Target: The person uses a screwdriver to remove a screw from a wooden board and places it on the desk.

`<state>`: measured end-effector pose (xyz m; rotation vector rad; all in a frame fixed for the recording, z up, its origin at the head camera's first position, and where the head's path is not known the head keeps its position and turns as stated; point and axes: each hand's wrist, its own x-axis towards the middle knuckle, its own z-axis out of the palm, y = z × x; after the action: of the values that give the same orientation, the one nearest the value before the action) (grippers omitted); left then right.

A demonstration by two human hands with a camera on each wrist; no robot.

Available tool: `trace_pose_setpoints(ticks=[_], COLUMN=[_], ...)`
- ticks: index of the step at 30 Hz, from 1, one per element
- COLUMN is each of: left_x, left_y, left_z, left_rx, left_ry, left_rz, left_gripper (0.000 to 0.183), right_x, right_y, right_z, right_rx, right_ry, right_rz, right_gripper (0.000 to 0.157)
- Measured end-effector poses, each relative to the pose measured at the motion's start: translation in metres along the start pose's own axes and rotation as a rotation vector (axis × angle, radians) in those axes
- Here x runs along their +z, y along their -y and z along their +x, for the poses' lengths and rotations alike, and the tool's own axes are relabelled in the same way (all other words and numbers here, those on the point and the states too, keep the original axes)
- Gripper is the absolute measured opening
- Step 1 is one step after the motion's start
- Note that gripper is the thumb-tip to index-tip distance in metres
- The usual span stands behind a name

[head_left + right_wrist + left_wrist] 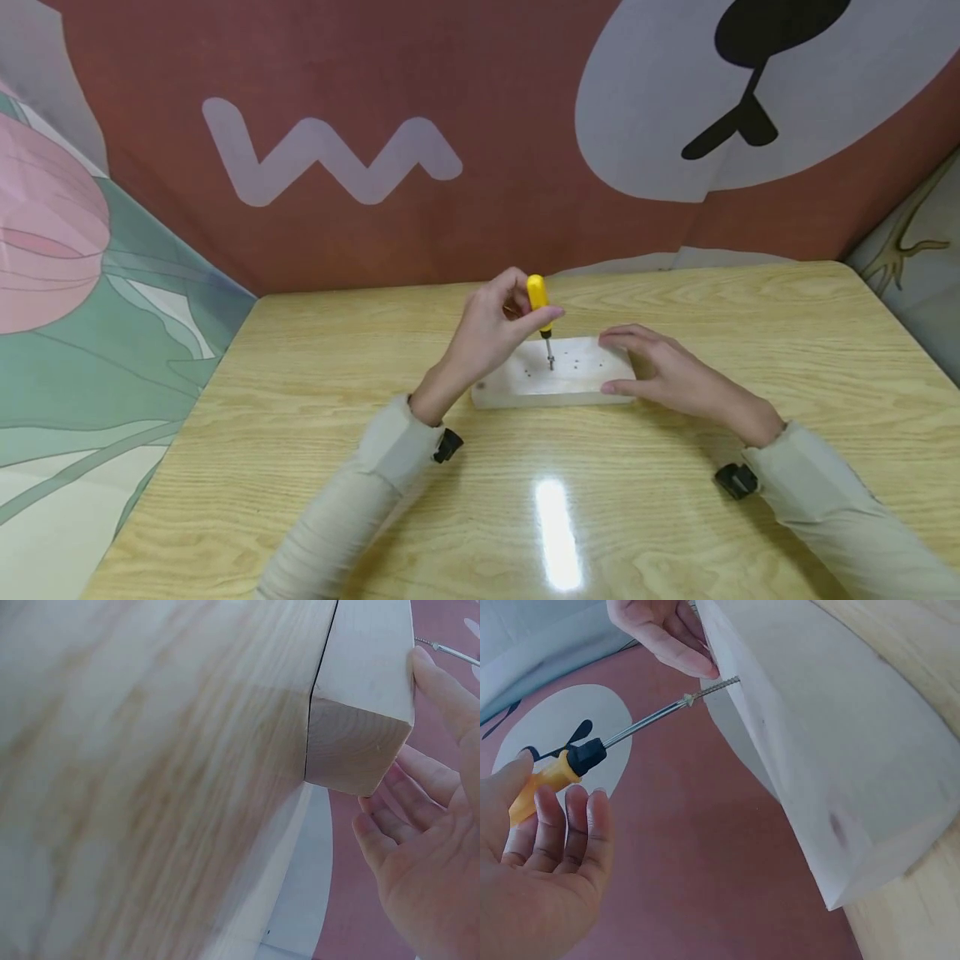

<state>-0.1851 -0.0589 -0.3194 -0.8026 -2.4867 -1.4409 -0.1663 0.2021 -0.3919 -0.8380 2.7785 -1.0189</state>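
My left hand (pixel 487 325) grips the yellow handle of a screwdriver (pixel 537 293) that stands nearly upright over a pale wooden block (pixel 555 387). In the left wrist view, the driver's steel shaft meets the head of a screw (pixel 718 688), whose point is at the block's upper face. Most of the screw's thread shows above the wood. At the block's right end, my right hand (pixel 667 371) holds it, thumb at the near edge and fingers at the far side. Several small dark holes dot the upper face around the screw.
The block lies on a wood-grain table (pixel 300 433) close to its back edge. Behind rises a reddish-brown wall (pixel 510 225) with a printed cartoon figure. Black wrist cameras sit at both sleeves.
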Motion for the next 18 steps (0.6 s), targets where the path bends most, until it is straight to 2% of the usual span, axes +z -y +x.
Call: trace_pose_setpoints(ticks=[6, 11, 13, 18], left_x=[0.003, 0.001, 0.0, -0.003], left_y=[0.002, 0.004, 0.005, 0.011], left_z=[0.0, -0.003, -0.004, -0.004], left_rx=[0.0, -0.052, -0.074, -0.08], left_ry=[0.043, 0.097, 0.107, 0.113], left_rz=[-0.041, -0.075, -0.086, -0.138], left_gripper=[0.023, 0.024, 0.025, 0.027], right_x=[0.001, 0.001, 0.001, 0.0], right_y=[0.0, -0.001, -0.001, -0.001], right_z=[0.0, 0.0, 0.0, 0.0], right_rx=[0.008, 0.011, 0.009, 0.016], right_ry=[0.003, 0.007, 0.005, 0.006], right_rz=[0.008, 0.008, 0.003, -0.006], right_gripper=[0.067, 0.068, 0.068, 0.069])
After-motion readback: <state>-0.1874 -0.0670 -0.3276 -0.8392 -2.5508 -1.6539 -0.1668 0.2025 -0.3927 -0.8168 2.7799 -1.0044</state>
